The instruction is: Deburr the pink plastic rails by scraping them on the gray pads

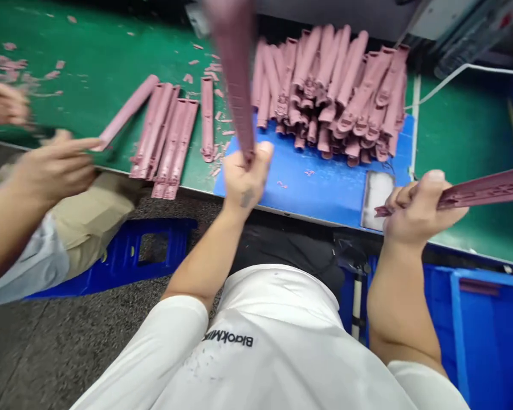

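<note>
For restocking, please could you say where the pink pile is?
In the head view, the pile sits upper right on the blue mat, beyond the right hand.

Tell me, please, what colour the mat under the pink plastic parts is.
The flat mat is bright blue; head view.

"BlackMilk" in black print (228, 338), on a white shirt (277, 364) (seen upside down)

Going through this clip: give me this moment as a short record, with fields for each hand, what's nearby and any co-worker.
Left hand: grips a long pink moulded plastic strip
Right hand: grips a pink ribbed plastic strip
Nearby: heap of pink plastic parts on a blue mat
Co-worker: hand near pink strips on a green bench
</note>
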Tool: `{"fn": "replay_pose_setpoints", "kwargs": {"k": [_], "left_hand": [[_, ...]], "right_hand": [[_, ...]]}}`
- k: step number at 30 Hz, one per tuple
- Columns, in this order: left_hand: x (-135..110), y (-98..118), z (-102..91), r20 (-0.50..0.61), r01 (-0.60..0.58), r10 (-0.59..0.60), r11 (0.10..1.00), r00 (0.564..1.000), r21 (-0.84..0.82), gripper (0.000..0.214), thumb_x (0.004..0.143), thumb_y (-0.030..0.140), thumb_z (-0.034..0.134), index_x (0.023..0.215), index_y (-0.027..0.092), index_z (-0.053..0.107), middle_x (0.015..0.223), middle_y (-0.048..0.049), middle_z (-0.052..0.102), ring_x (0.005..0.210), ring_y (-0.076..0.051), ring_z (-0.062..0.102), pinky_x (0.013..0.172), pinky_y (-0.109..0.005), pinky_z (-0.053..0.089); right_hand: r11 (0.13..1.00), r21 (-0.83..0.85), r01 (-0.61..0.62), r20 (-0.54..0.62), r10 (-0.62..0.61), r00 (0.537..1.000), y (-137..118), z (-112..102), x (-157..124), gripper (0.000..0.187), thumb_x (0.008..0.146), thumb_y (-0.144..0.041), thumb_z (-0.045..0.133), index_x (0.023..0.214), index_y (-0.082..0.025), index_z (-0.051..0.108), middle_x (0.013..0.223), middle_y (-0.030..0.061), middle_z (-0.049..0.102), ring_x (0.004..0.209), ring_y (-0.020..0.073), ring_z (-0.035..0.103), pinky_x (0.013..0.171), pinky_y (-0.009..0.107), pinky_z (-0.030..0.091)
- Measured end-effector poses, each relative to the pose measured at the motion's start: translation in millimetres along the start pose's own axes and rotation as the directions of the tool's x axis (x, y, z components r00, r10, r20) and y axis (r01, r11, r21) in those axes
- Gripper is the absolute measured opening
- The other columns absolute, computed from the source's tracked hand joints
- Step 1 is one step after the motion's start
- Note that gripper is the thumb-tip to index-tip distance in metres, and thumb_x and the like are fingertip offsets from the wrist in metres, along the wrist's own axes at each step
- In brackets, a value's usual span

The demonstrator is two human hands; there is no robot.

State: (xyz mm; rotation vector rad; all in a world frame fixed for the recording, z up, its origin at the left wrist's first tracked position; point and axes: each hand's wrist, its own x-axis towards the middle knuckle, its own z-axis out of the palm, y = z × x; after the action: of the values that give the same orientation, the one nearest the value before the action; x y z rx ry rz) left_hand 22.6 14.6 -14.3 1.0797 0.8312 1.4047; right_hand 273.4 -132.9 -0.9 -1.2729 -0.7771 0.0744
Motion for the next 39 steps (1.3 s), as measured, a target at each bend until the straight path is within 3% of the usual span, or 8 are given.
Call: {"fn": "replay_pose_setpoints", "kwargs": {"k": [7,9,11,13,15,18,23,39], "left_hand": [[18.6,6.8,-4.3,-0.145,-0.117,0.107,0.991,0.984,-0.062,0.057,0.105,-0.013,0.042,0.063,0.023,0.028,0.056,0.008,0.016,0.041,-0.006,0.012,0.043,-0.025,0.008],[15.4,7.5,-4.6,-0.099,-0.076,0.076,0.997,0.992,0.011,0.062,0.115,-0.001,0.053,0.063,0.022,0.027,0.056,0.0071,0.016,0.042,-0.006,0.014,0.044,-0.025,0.011],[11.1,8.1,-7.3,-0.045,-0.065,0.07,0.993,0.997,0.099,0.076,0.117,0.038,0.079,0.065,0.022,0.026,0.058,0.0064,0.017,0.044,-0.005,0.02,0.046,-0.024,0.016],[8.9,7.9,-11.0,-0.032,-0.118,0.124,0.984,0.992,0.134,0.088,0.099,0.075,0.092,0.069,0.023,0.027,0.062,0.0054,0.019,0.047,-0.005,0.025,0.049,-0.025,0.019],[9.6,6.9,-14.1,-0.046,-0.138,0.145,0.982,0.988,0.132,0.095,0.088,0.088,0.093,0.072,0.023,0.025,0.064,0.0051,0.018,0.049,-0.006,0.023,0.049,-0.025,0.019],[12.5,5.3,-15.1,-0.073,-0.057,0.07,0.985,0.995,0.162,0.092,0.092,0.087,0.089,0.075,0.024,0.024,0.063,0.0058,0.017,0.051,-0.006,0.02,0.049,-0.024,0.018],[10.6,10.4,-10.8,0.002,-0.125,0.126,0.983,0.992,0.136,0.09,0.09,0.073,0.097,0.063,0.024,0.027,0.056,0.0059,0.02,0.047,-0.006,0.019,0.046,-0.028,0.017],[10.3,23.0,-11.4,-0.019,-0.113,0.116,0.988,0.993,0.103,0.075,0.086,0.049,0.095,0.051,0.022,0.034,0.049,0.0063,0.024,0.039,-0.006,0.02,0.041,-0.025,0.013]], "right_hand": [[0.996,-0.071,-0.055,-0.142,0.045,0.989,16.9,-31.2,8.9,0.07,0.109,-0.071,0.072,0.076,-0.032,0.024,0.059,-0.0139,0.015,0.045,0.0052,0.012,0.039,0.025,0.019],[0.996,-0.066,-0.059,-0.13,0.05,0.99,18.8,-33.5,7.6,0.07,0.11,-0.068,0.073,0.076,-0.032,0.024,0.059,-0.0137,0.015,0.045,0.0053,0.012,0.039,0.025,0.018],[0.997,-0.05,-0.061,-0.12,0.055,0.991,17.1,-33.8,6.0,0.066,0.11,-0.063,0.073,0.076,-0.032,0.026,0.058,-0.0142,0.016,0.045,0.0046,0.012,0.039,0.024,0.018],[0.997,-0.061,-0.048,-0.122,0.04,0.992,14.0,-33.2,5.1,0.061,0.115,-0.06,0.068,0.078,-0.032,0.027,0.059,-0.0147,0.016,0.046,0.0035,0.012,0.04,0.021,0.02],[0.997,-0.067,-0.046,-0.097,0.039,0.994,11.6,-32.3,5.2,0.06,0.117,-0.057,0.065,0.078,-0.033,0.026,0.058,-0.015,0.016,0.047,0.0026,0.012,0.041,0.019,0.022],[0.998,-0.023,-0.05,-0.059,0.049,0.997,10.3,-30.6,6.9,0.061,0.112,-0.048,0.073,0.073,-0.032,0.029,0.055,-0.0148,0.017,0.044,0.0018,0.012,0.039,0.02,0.02],[0.998,0.035,-0.061,-0.107,0.064,0.992,5.5,-28.5,10.1,0.06,0.103,-0.042,0.077,0.069,-0.029,0.03,0.054,-0.0141,0.019,0.041,0.0025,0.013,0.037,0.021,0.018],[0.986,0.002,-0.164,-0.09,0.164,0.982,-2.3,-28.6,6.6,0.079,0.094,-0.06,0.091,0.062,-0.026,0.027,0.053,-0.0117,0.021,0.042,0.003,0.017,0.04,0.021,0.02]]}}
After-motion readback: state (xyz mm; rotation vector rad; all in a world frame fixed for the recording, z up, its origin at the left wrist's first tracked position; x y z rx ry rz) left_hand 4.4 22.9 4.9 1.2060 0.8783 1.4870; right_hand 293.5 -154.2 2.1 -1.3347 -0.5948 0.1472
